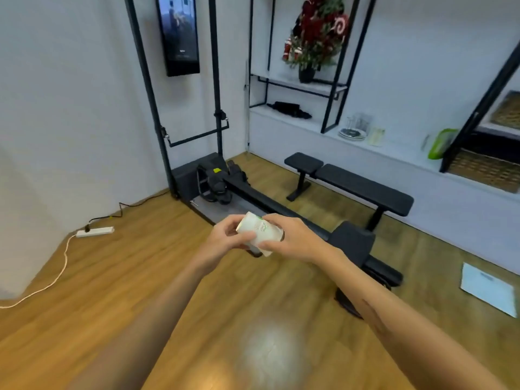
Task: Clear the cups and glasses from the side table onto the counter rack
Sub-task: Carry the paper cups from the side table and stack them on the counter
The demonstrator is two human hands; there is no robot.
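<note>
- Bare wooden floor [140,277] lies open below and left of the arms.
- A black weight bench [363,187] and a long exercise machine rail [281,204] block the way ahead and right.
- A power strip [95,231] and its cable lie along the left wall.

Fingers of both hands covering much of white cup [260,230], print on it blurring. Glassware [356,125] on far ledge too blurred to count. Wicker basket [506,109] running off right edge.

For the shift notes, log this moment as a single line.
left hand: grips paper cup | right hand: grips same cup | cup: tilted, mid-air over floor | counter: ahead
</note>
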